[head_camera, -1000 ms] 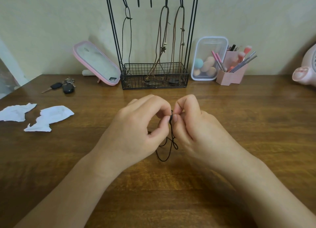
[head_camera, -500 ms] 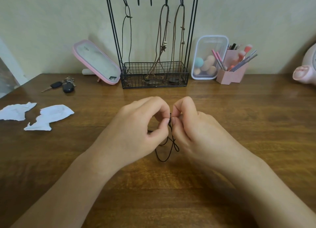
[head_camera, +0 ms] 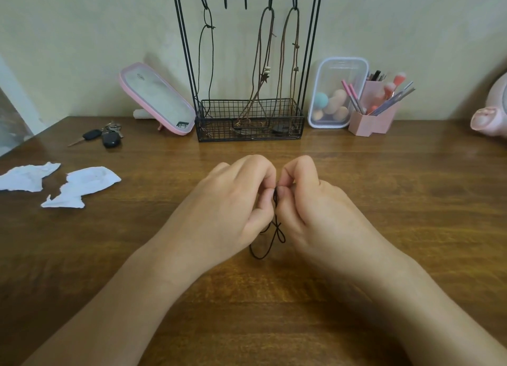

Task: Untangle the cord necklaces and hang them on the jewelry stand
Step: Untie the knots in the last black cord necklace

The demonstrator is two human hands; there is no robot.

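Bare left hand (head_camera: 227, 209) and right hand (head_camera: 321, 214), bare forearms (head_camera: 123, 297).

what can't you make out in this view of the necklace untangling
Head view, the only one:
Where the black cord is pinched: hidden between the fingers of the left hand and right hand; only its lower loops show.
Top of the jewelry stand: cut off by the upper edge.
Pink object: cut off by the right edge.
The stand's basket contents: too small behind the mesh.
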